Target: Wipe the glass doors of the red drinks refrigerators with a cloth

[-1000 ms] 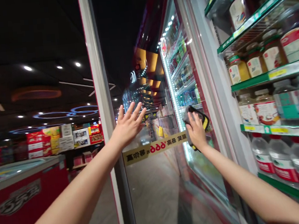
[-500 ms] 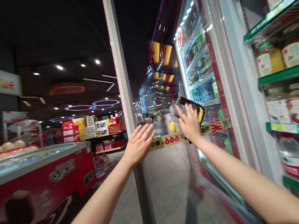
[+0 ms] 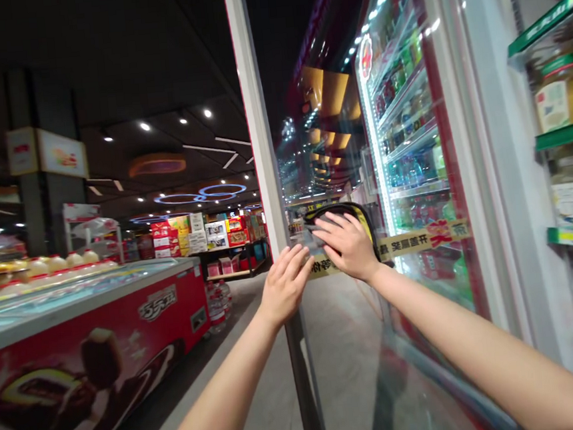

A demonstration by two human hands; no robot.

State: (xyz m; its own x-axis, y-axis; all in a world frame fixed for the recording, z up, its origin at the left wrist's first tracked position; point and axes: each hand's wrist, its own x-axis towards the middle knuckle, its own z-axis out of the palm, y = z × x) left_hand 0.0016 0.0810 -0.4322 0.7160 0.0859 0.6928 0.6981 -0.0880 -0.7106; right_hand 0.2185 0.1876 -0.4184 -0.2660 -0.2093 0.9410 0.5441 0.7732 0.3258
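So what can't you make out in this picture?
All in the head view:
Dark cloth: middle hidden by the right grip.
Left grip: palm faces away, hiding any contact with the door frame.
Lettered strip: partly covered by cloth and right grip.
Red freezer: cut off by the left edge.

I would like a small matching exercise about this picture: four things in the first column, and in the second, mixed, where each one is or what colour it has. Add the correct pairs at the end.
Column 1
1. Left hand
2. Right hand
3. Chest freezer
4. Printed strip

Column 2
A. Gold-coloured, running across the glass
B. Spread over the dark-and-yellow cloth
C. Red front, in the left part of the view
D. At the upright door frame

Pairs: 1-D, 2-B, 3-C, 4-A
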